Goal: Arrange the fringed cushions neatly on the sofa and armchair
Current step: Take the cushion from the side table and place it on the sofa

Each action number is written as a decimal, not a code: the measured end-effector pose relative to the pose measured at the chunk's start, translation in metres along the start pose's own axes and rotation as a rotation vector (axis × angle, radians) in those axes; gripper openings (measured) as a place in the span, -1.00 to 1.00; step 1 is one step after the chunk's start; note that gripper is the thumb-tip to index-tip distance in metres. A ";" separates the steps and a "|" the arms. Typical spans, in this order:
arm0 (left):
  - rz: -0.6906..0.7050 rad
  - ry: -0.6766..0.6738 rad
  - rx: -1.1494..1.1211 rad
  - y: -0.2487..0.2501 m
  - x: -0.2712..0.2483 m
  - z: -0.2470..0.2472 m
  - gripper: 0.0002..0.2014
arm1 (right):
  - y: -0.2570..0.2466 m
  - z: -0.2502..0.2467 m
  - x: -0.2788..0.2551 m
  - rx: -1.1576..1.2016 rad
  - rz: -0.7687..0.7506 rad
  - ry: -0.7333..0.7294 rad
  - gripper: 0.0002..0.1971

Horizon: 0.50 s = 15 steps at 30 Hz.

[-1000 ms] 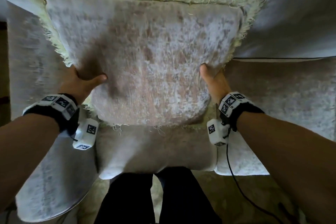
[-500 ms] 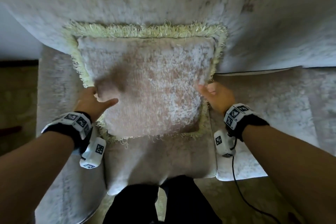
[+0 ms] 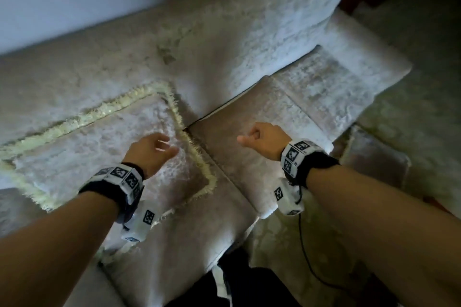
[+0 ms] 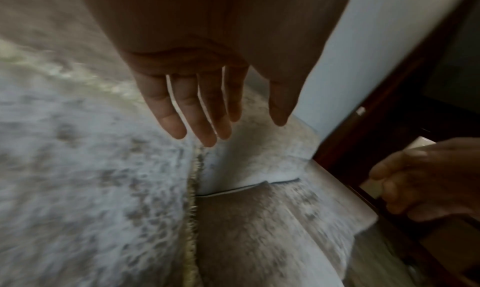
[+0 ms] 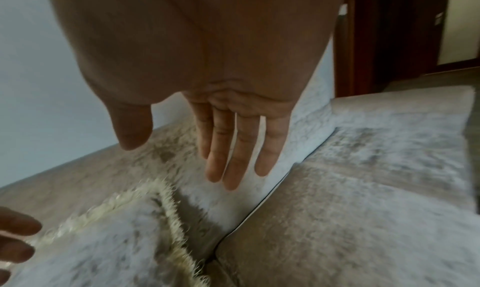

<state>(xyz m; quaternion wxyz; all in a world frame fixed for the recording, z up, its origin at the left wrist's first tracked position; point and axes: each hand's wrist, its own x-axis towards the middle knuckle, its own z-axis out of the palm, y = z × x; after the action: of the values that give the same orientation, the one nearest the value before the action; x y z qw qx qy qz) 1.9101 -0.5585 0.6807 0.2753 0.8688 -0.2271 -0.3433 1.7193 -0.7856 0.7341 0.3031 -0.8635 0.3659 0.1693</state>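
Note:
A pale velvet cushion (image 3: 99,147) with a cream fringe (image 3: 197,157) leans against the sofa's back (image 3: 224,40) at the left end of the seat; it also shows in the left wrist view, cushion (image 4: 78,188), and in the right wrist view, cushion (image 5: 103,250). My left hand (image 3: 152,149) hovers over the cushion's right part, fingers straight and spread, holding nothing (image 4: 207,117). My right hand (image 3: 262,139) hangs above the seat cushion (image 3: 262,119) to the right of the fringe, fingers relaxed and straight (image 5: 233,147), empty.
The sofa's seat runs on to the right, a second seat section (image 3: 336,87) bare. A patterned carpet (image 3: 411,82) lies right of the sofa. A dark wooden door frame (image 5: 363,34) stands beyond the sofa's end. My dark trouser legs (image 3: 237,286) stand at the seat's front edge.
Both hands have let go of the cushion, which now rests against the sofa's back. My view has swung right, and both hands have moved right and away from the cushion.

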 end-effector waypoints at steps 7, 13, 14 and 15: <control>0.297 -0.137 0.319 0.126 -0.037 0.059 -0.50 | 0.125 -0.046 -0.105 0.096 0.202 0.145 -0.31; 0.469 -0.225 0.459 0.234 -0.092 0.156 -0.57 | 0.226 -0.065 -0.212 0.192 0.294 0.218 -0.31; 0.517 -0.253 0.514 0.253 -0.105 0.177 -0.58 | 0.242 -0.068 -0.231 0.194 0.298 0.227 -0.32; 0.565 -0.281 0.559 0.271 -0.117 0.198 -0.59 | 0.258 -0.071 -0.250 0.201 0.310 0.237 -0.33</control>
<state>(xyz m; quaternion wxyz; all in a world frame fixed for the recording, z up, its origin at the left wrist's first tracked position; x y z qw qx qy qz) 1.6341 -0.7559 0.7864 0.0785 0.7582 -0.5762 -0.2948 1.3658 -0.8406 0.8133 0.3127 -0.7761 0.5426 0.0739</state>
